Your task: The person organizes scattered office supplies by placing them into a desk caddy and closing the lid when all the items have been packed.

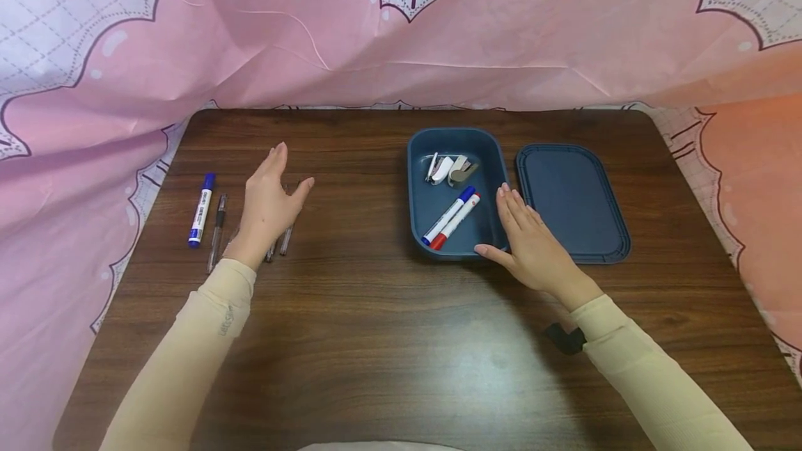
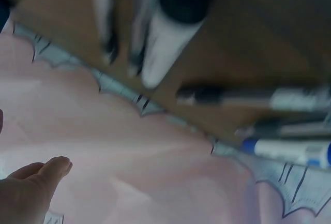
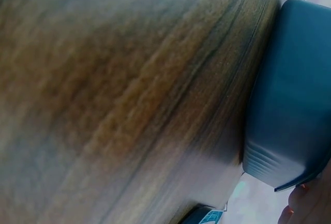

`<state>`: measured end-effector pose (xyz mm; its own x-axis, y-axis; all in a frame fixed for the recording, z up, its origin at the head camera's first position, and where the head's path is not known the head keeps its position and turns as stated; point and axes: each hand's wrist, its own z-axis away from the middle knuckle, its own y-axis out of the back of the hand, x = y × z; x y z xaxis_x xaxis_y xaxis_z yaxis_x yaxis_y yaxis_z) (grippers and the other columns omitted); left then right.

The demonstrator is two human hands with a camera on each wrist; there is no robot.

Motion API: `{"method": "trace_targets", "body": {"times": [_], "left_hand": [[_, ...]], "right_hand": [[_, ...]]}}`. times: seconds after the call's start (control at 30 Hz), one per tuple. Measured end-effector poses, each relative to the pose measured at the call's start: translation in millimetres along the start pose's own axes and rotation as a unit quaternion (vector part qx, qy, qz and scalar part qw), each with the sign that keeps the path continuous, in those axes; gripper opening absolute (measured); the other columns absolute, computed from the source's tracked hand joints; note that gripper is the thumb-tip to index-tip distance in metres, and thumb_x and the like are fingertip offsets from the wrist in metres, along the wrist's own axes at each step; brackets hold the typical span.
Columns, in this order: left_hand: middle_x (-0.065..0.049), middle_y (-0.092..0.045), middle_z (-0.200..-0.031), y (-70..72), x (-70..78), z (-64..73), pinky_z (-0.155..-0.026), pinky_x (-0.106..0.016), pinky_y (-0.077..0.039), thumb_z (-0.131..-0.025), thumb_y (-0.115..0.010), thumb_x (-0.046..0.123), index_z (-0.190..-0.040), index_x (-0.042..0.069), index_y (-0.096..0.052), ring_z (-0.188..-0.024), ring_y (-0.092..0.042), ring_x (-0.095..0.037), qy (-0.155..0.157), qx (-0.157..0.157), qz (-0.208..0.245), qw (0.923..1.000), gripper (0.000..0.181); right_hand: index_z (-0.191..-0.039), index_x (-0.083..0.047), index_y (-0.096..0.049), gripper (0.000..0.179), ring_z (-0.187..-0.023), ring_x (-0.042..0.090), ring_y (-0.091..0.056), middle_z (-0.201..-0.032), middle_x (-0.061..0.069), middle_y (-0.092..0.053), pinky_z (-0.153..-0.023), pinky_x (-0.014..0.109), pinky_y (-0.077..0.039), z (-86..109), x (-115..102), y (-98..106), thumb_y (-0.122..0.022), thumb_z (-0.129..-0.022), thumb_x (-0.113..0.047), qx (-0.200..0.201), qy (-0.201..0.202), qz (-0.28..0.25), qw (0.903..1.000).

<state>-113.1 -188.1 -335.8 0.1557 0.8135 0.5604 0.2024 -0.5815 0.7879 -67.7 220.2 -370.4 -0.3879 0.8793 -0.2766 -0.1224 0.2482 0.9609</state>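
My left hand [image 1: 266,204] hovers with fingers extended and thumb spread over several pens [image 1: 285,241], partly hiding them. Left of it, a clear pen with a dark grip [image 1: 216,232] and a blue-capped marker [image 1: 201,211] lie side by side. The left wrist view also shows a white marker with a dark cap [image 2: 173,43], blurred, among the pens. My right hand [image 1: 535,249] lies with straight fingers along the right front rim of a dark blue box [image 1: 411,193]. Inside the box are a blue marker [image 1: 446,218], a red marker [image 1: 456,223] and small staplers [image 1: 442,170].
Right of the box, a matching dark blue lid [image 1: 573,200] lies flat on the brown wooden table [image 1: 376,339]. A pink patterned cloth [image 1: 438,54] hangs behind the table's far edge and along its sides.
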Motion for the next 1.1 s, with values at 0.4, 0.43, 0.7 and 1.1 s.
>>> {"method": "trace_targets", "body": {"times": [0.4,0.43,0.7,1.1], "left_hand": [[-0.026,-0.033,-0.142,-31.3,-27.1,17.2,-0.102,-0.049,-0.036,-0.089,-0.056,0.013,-0.137,-0.009,-0.030,-0.132,-0.031,-0.041,0.004,-0.067,-0.012,0.9977,0.059],[-0.027,-0.033,-0.142,-32.6,-28.3,17.7,-0.101,-0.049,-0.037,-0.089,-0.056,0.013,-0.137,-0.009,-0.030,-0.131,-0.032,-0.041,0.005,-0.070,-0.014,0.9974,0.059],[-0.026,-0.036,-0.141,-37.6,-31.4,18.1,-0.102,-0.049,-0.036,-0.091,-0.051,0.011,-0.137,-0.008,-0.033,-0.130,-0.035,-0.041,0.022,-0.109,-0.037,0.9932,0.053],[-0.026,-0.036,-0.140,-40.8,-35.3,16.6,-0.107,-0.047,-0.031,-0.089,-0.048,0.005,-0.135,-0.010,-0.034,-0.131,-0.035,-0.039,0.058,-0.136,-0.067,0.9867,0.050]], "right_hand": [[-0.147,-0.012,0.003,0.093,-0.144,0.022,0.005,-0.155,0.003,0.008,-0.113,0.052,-0.015,-0.2,-1,1,-0.044,-0.085,-0.063,-0.002,-0.001,-0.001,1.0000],[-0.147,-0.012,0.003,0.093,-0.144,0.021,0.006,-0.155,0.003,0.008,-0.113,0.052,-0.014,-0.2,-1,1,-0.044,-0.085,-0.063,-0.003,-0.002,-0.003,1.0000],[-0.147,-0.012,0.003,0.093,-0.144,0.021,0.005,-0.155,0.003,0.008,-0.113,0.053,-0.015,-0.3,0,0,-0.043,-0.085,-0.063,-0.003,-0.002,0.000,1.0000],[-0.147,-0.012,0.001,0.094,-0.144,0.023,0.002,-0.155,0.004,0.006,-0.112,0.053,-0.017,0.2,0,-2,-0.044,-0.084,-0.063,0.008,0.003,0.007,0.9999]]}}
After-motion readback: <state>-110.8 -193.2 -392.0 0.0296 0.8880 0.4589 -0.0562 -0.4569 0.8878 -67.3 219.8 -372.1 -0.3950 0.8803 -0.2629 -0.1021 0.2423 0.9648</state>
